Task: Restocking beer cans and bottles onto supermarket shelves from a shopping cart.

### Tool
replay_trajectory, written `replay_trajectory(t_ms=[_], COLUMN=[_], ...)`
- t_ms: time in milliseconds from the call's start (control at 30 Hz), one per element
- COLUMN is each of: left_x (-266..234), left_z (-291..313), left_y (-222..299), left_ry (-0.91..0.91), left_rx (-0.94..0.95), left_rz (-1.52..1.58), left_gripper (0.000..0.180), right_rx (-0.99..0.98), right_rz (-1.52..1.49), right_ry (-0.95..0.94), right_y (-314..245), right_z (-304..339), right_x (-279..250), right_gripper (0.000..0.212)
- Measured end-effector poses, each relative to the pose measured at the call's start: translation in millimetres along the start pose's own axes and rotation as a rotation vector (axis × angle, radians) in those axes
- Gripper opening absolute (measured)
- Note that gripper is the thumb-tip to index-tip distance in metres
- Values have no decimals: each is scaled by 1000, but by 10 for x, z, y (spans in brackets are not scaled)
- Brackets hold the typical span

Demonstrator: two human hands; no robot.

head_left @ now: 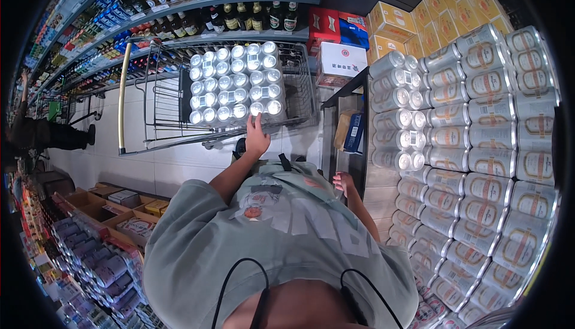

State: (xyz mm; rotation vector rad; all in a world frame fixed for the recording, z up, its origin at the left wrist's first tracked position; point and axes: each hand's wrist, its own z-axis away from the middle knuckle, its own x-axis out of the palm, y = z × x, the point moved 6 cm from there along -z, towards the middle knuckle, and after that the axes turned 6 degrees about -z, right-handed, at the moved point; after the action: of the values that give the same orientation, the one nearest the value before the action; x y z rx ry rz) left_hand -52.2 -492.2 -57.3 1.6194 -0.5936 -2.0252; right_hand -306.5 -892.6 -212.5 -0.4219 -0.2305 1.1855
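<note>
My left hand (258,139) reaches forward with its fingers stretched out, the tips at the near edge of the packs of silver cans (230,96). These shrink-wrapped cans stand upright in rows, lids up, in a wire shopping cart (166,102). The cart lies across in front of me, its yellow handle (124,98) at the left. Beside my right hip hangs my right hand (343,183), its fingers loosely bent and partly apart, with nothing seen in it. Nearest to it is a dark shelf or stand holding a blue and tan box (350,131).
A tall stack of canned drinks (473,125) rises on my right, with yellow cartons (446,20) behind. Bottle shelves (239,34) run beyond the cart. Open cardboard boxes (123,216) and purple cans (99,263) stand at left. Another person (48,132) is at the far left.
</note>
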Motion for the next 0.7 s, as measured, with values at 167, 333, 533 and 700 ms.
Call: replay_trajectory(t_ms=[167, 333, 533, 700], left_x=[-298, -407, -628, -713], left_z=[-279, -527, -449, -653], left_y=[-322, -669, -1280, -1675], left_ry=[-264, -598, -739, -878], left_rx=[111, 180, 156, -90], left_rz=[97, 255, 479, 721], left_gripper=[75, 36, 30, 28], right_rx=[101, -165, -387, -469], right_rz=[-170, -396, -449, -137], right_ry=[96, -29, -132, -23], right_y=[426, -79, -1462, -2044], right_z=[357, 613, 814, 881], right_x=[450, 1721, 3260, 3710], right_gripper=[27, 31, 37, 38])
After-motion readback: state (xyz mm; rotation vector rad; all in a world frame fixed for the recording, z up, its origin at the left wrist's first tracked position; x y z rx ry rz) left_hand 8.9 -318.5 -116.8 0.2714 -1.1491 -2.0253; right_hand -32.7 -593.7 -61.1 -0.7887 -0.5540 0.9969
